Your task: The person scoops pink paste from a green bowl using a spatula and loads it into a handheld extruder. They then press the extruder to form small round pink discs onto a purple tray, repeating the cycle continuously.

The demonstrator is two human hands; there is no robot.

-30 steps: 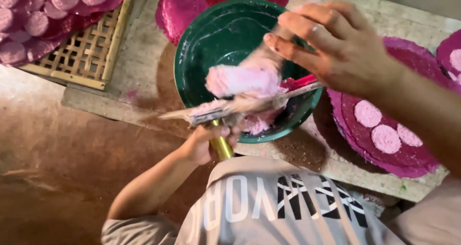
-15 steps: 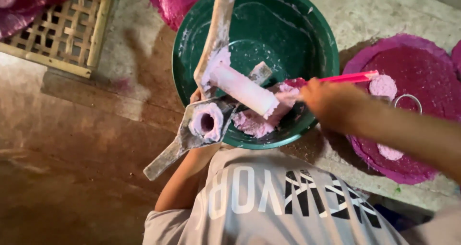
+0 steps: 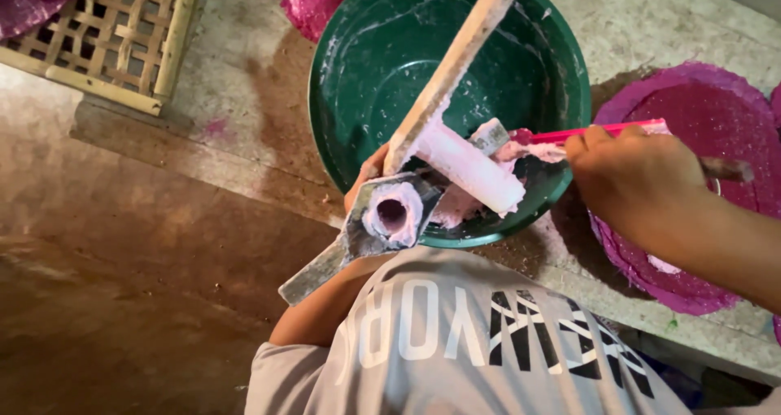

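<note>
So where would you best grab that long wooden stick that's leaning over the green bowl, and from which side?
Grip the wooden stick on its bare upper stretch, coming from above over the green bowl. That part looks clean and free, while the lower end is coated in pink paste and sits against the metal press, where the left hand is. The right hand holds a pink scraper nearby.

One head-worn camera looks steeply down, close over the green basin [image 3: 537,65] at the concrete ledge [image 3: 244,98]
</note>
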